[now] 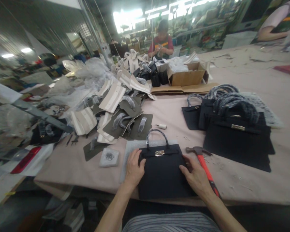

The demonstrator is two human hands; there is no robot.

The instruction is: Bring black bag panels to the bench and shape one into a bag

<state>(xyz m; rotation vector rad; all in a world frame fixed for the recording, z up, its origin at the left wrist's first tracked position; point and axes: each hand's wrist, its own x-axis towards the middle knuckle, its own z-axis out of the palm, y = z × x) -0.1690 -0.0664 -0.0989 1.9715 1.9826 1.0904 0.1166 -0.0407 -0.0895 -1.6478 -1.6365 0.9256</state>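
A black bag panel lies flat at the table's front edge, with a plastic-wrapped handle at its top and a metal clasp below the handle. My left hand rests on its left edge, fingers apart. On the right edge lies my right hand, its thumb and fingers spread. A hammer with an orange-red grip is just right of my right hand. Under the panel's upper left part shows a pale foam sheet.
Black panels with wrapped handles are stacked at the right. Grey and beige pieces are heaped at the left, near a small foam block. A white tube and a cardboard box are farther back. A person sits across the table.
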